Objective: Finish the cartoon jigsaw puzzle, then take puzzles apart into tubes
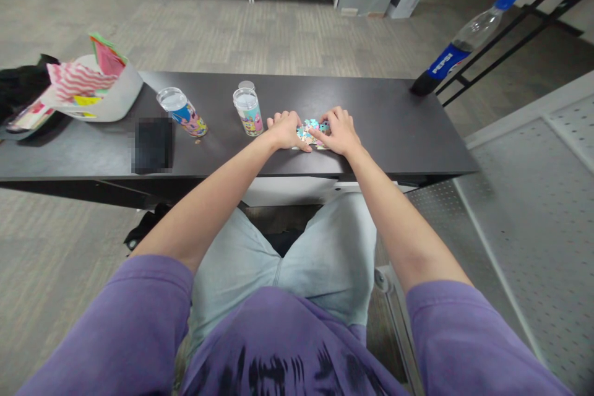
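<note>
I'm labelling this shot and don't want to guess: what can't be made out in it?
All in the head view:
- Jigsaw pieces: too small and jumbled to count; the left hand and right hand cover some.
- Dark object: its details are lost to pixelation.
- White basket: its wall and upper contents hide what lies deeper.
- Black bundle: cut off by the left edge.
- Shirt print: cut off by the bottom edge.

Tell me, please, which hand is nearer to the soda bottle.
Right: the right hand is left of the bottle, at the right of the puzzle pieces; the left hand is farther off, at their left.
</note>
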`<act>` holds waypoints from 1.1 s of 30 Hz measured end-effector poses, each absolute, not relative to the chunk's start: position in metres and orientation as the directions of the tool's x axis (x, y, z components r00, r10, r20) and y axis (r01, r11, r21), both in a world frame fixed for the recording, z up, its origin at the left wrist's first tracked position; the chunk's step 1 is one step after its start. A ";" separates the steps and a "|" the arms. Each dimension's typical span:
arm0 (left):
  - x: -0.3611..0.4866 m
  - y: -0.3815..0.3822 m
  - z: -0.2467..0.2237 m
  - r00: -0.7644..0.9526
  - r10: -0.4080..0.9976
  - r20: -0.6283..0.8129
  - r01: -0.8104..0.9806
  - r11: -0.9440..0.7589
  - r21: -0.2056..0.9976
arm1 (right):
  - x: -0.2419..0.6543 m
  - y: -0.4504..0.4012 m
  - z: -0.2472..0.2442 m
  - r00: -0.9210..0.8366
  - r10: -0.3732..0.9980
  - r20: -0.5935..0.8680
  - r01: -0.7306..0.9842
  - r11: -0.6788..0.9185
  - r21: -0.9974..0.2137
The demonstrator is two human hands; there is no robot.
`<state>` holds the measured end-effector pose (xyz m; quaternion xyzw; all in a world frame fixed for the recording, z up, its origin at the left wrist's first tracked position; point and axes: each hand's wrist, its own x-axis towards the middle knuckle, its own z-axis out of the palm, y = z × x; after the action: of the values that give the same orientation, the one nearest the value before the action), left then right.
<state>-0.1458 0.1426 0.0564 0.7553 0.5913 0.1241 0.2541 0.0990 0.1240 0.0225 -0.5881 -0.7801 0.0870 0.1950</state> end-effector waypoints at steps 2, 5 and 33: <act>-0.145 0.143 0.056 0.286 0.952 -0.111 0.819 -0.183 0.543 | 0.099 0.124 0.023 -0.234 0.952 0.197 0.885 0.293 -0.361; -0.146 0.144 0.056 0.306 0.947 -0.096 0.805 -0.203 0.558 | 0.098 0.125 0.023 -0.236 0.953 0.190 0.887 0.291 -0.358; -0.149 0.148 0.061 0.293 0.951 -0.094 0.778 -0.181 0.601 | 0.097 0.122 0.026 -0.306 0.936 0.174 0.875 0.348 -0.337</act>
<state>-0.1487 0.1481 0.0609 0.7529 0.5743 0.1531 0.2825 0.0968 0.1216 0.0265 -0.5637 -0.8031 0.0895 0.1713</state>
